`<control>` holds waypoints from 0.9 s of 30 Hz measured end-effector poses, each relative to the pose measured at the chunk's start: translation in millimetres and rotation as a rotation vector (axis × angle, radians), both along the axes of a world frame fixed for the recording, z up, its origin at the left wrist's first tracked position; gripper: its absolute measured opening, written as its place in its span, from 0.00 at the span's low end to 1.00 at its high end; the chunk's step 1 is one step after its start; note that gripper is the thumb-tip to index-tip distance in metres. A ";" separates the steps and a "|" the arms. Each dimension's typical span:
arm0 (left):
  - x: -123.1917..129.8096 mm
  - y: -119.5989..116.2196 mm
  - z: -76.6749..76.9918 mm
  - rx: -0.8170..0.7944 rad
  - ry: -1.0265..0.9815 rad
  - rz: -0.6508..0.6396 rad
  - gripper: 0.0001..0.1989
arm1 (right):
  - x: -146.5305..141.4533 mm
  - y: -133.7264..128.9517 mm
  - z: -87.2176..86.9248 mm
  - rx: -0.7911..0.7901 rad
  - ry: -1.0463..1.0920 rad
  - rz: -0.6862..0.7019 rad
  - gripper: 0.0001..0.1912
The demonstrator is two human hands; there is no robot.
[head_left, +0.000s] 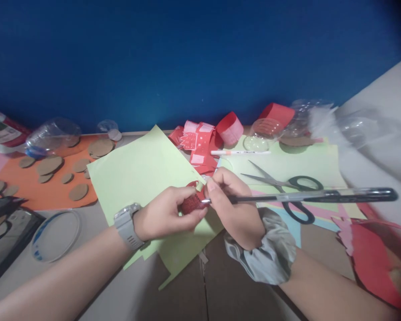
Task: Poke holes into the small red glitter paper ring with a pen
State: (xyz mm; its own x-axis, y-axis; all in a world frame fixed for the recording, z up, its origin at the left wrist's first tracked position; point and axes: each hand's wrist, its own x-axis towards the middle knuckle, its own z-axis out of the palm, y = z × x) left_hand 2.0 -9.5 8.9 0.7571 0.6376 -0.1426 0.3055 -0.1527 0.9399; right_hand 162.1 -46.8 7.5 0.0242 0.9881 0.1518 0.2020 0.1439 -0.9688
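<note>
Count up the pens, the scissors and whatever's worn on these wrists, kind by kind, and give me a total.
Pens: 2 (black pen in the right hand, white pen lying down)
Scissors: 1 pair
Wristwatch: 1
Scrunchie: 1
Total: 5

Red piece [189, 205], dark-marked; dark pen [302, 196], sideways

Over pale green paper [130, 178], my left hand [169, 214] pinches a small red piece [189, 206]; my right hand [234, 216] holds a pen [334, 195], black-handled scissors [280, 183] lying nearby.
</note>
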 end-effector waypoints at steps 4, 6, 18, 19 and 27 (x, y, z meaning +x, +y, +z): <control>-0.4 0.6 -0.4 -0.020 -0.006 -0.013 0.11 | 0.3 -0.2 -1.6 -0.023 0.025 0.005 0.15; -0.7 1.0 -0.3 -0.007 -0.001 -0.011 0.11 | 0.1 -0.3 -1.7 -0.028 0.041 0.009 0.15; -0.3 0.4 0.0 -0.025 -0.001 -0.020 0.10 | -0.2 0.5 -1.2 -0.038 0.086 0.023 0.15; -0.4 0.3 -0.1 -0.025 -0.001 -0.018 0.10 | -0.2 0.5 -1.2 -0.040 0.091 0.023 0.15; -0.8 -0.1 0.3 -0.009 -0.004 -0.009 0.12 | -0.7 0.7 -0.2 -0.054 0.101 0.009 0.15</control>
